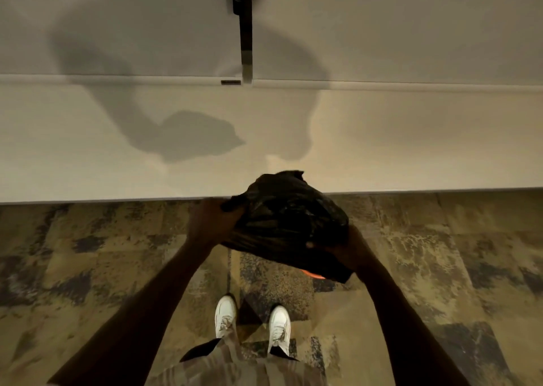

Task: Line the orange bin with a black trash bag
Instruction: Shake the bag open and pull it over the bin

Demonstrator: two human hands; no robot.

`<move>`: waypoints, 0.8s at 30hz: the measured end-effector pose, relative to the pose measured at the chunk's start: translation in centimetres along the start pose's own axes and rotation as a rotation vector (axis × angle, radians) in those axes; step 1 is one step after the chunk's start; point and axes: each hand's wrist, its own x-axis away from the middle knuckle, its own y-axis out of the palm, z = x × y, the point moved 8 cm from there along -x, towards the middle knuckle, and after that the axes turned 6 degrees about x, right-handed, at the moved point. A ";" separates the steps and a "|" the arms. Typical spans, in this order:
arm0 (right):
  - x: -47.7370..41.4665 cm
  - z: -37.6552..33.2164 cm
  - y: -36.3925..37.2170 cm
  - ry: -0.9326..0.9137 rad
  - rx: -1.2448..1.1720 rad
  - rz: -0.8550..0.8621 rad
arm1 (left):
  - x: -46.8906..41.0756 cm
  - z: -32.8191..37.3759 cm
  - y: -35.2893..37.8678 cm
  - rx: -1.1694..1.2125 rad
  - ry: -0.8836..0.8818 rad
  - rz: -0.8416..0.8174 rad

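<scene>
Head view: both hands grip the black bag (289, 218), held over the bin (314, 274) near the table (117, 150) edge. Left hand (211, 224) pinches the bag's left side, right hand (342, 249) clamps its lower right. Only a sliver of orange rim shows under the bag, on the carpet (88, 253). Bag looks bunched, mouth not spread. To do it well: find the opening, stretch it wide, fold evenly over the rim, push the slack down inside.
</scene>
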 end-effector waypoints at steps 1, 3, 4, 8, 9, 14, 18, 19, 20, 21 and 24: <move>0.1 0.7 -0.1 0.023 -0.023 0.076 | 0.2 -1.3 0.4 0.169 -0.068 -0.031; 0.9 2.0 -0.7 0.146 -0.076 0.261 | 0.9 -2.9 1.3 0.521 -0.229 -0.078; 1.5 2.9 -1.0 0.240 -0.181 0.363 | 1.3 -3.4 1.9 0.657 -0.309 -0.105; 2.7 4.4 0.2 0.490 -0.829 0.412 | 2.5 -4.5 3.4 0.900 -0.620 -0.110; 2.5 4.3 0.5 0.502 -0.927 0.367 | 2.5 -4.5 3.6 0.915 -0.644 -0.110; 1.7 2.9 1.7 0.494 -0.942 0.087 | 2.6 -3.3 4.9 1.063 -0.664 -0.156; 1.3 2.5 1.9 0.442 -0.864 0.013 | 2.2 -1.8 5.4 1.046 -0.600 -0.346; 1.3 2.3 1.8 0.428 -0.867 0.011 | 2.1 -1.4 5.4 1.004 -0.563 -0.380; 1.2 2.0 1.9 0.411 -0.895 -0.002 | 2.1 -1.1 5.3 0.942 -0.522 -0.408; 1.1 1.8 2.1 0.402 -0.936 -0.022 | 2.0 -0.9 5.4 0.850 -0.484 -0.426; 1.2 1.2 2.4 0.396 -1.011 -0.047 | 2.1 -1.5 5.9 0.596 -0.469 -0.466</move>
